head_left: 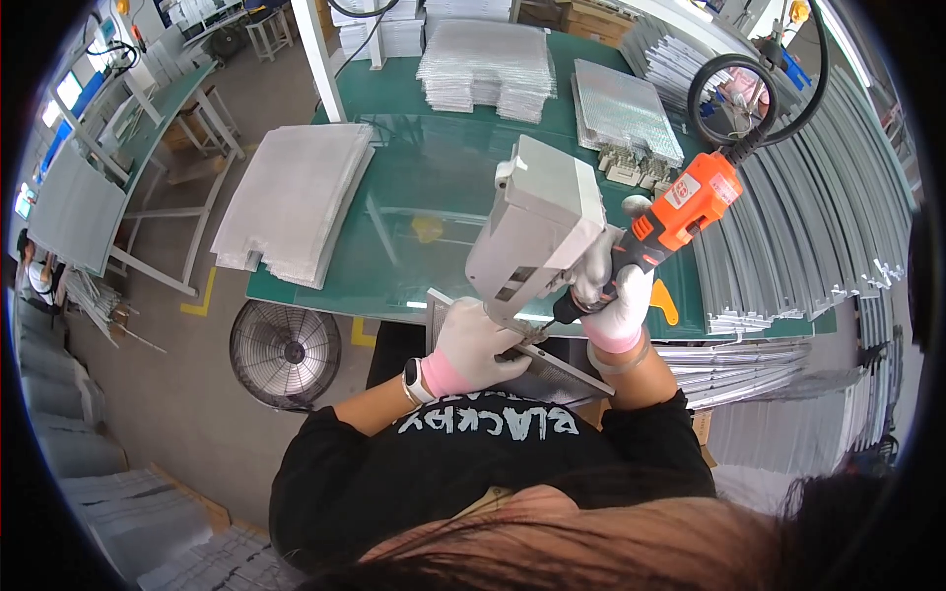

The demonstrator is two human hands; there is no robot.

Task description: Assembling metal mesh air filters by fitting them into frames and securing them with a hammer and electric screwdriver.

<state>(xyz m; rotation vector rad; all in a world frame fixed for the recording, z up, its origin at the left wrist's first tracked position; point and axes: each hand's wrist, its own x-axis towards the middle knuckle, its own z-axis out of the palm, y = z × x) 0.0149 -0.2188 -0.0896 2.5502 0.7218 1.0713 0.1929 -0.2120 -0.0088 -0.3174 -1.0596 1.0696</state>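
Note:
My right hand, in a white and pink glove, is wrapped round an orange and black power screwdriver. The driver slants down to the left, its tip at a small metal part near the table's front edge. My left hand, gloved the same way, closes on the framed grey mesh panel beside that tip. The panel lies at the edge against my body, partly hidden by my hands. A light grey box-shaped housing stands just beyond both hands and covers part of the work.
Stacks of mesh sheets lie on the green table: a left stack, a far stack and a right stack with metal brackets. Long metal strips fill the right. A floor fan stands left.

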